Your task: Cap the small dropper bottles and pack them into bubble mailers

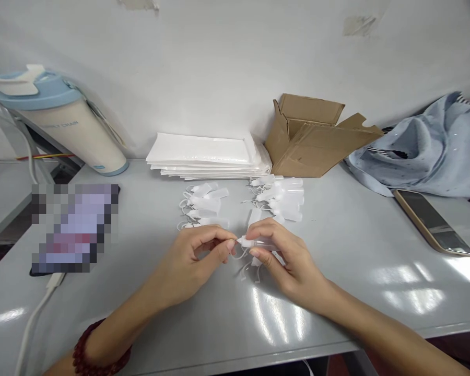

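Note:
My right hand (284,256) is closed around a small clear squeeze bottle (263,244) with a white pointed nozzle, held sideways with its tip to the left. At that tip, the thumb and fingers of my left hand (206,256) are pinched together. A thin white cap strap (241,255) curves from the bottle's neck to these fingertips, which hide its end. Behind my right hand lies a pile of similar bottles (280,198); a second group of bottles (206,203) lies behind my left hand. Below my right fingers, more straps (250,274) stick out on the table.
White padded envelopes (203,151) are stacked against the wall beside an open cardboard box (313,149). A tumbler (70,125) and a charging phone (76,227) stand and lie at left. At right are another phone (433,222) and a light blue cloth bag (423,149).

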Demonstrator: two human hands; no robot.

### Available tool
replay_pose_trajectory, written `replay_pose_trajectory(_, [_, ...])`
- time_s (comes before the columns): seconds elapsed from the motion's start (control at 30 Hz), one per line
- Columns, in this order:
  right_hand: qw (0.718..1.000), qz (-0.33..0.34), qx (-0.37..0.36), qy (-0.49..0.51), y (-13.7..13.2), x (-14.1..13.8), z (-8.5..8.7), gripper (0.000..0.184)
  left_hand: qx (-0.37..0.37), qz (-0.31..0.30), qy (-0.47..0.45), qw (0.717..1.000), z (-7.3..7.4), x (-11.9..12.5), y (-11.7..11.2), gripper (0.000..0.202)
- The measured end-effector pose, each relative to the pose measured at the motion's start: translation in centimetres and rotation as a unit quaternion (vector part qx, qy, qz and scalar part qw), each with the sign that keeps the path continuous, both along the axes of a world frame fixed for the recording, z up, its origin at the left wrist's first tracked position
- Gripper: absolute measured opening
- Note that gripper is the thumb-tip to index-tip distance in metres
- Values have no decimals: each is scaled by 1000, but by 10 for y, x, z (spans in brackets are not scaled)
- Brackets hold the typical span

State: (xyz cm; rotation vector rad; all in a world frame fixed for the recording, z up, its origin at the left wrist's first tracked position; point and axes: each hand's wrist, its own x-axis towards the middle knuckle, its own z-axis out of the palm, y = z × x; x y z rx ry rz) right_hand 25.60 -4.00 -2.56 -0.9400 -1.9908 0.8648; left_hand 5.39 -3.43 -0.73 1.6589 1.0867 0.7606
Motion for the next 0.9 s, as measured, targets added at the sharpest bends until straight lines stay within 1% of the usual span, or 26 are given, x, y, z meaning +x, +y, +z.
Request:
replay_pose_trajectory(0.17, [1000,-12,14,8,-1,1,5,19,-7,5,-23,1000,1,-1,-2,12])
replay_pose_trajectory(0.37, [999,3,36,12,2,2,6,20,-3,48,-13,999,-2,2,-2,10])
replay_pose_trajectory(0.53, [999,-6,41,12,0,-1,5,20,28,52,0,998,-2,3,-2,9])
replay_pose_trajectory(0.7, [998,-19,52,-4,1,-2,4,20,31,59,13,998,1,1,-2,10])
replay_pose_trajectory(0.73, [998,-31,59,-19,3,-1,3,21,26,75,15,997,1,-1,-1,10])
replay_pose_trajectory(0.77, [995,-47,72,-40,6,0,1,22,18,105,16,994,1,-3,1,10])
replay_pose_trajectory(0.83, [986,-80,114,-97,12,3,-2,26,-4,200,-5,980,1,-9,7,10])
replay_pose_trajectory(0.9, [972,-84,152,-158,17,7,-5,29,-29,288,-58,956,1,-16,15,11])
